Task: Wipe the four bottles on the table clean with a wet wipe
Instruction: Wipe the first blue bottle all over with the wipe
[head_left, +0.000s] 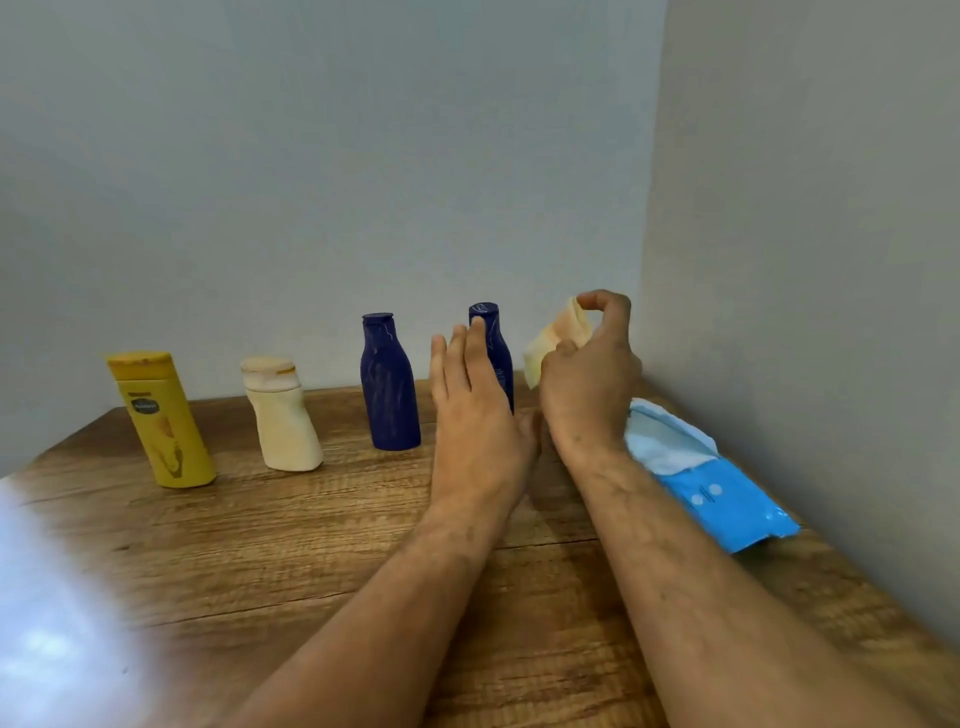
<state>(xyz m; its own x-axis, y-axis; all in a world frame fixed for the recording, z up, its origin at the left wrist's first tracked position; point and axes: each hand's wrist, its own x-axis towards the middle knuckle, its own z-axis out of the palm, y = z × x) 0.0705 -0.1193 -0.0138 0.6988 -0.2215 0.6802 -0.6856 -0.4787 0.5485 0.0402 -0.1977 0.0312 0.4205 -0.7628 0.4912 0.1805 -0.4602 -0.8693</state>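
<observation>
Four bottles stand in a row near the back of the wooden table: a yellow bottle at the left, a cream bottle, a dark blue bottle, and a second dark blue bottle partly hidden behind my left hand. That hand reaches toward it with straight fingers, its fingertips in front of the bottle's neck; contact is unclear. My right hand pinches a stained, yellowish wet wipe, held in the air just right of that bottle.
A blue wet-wipe pack lies open at the right, with a white wipe sticking out, close to the right wall. A bright blurred glare covers the table's near left corner.
</observation>
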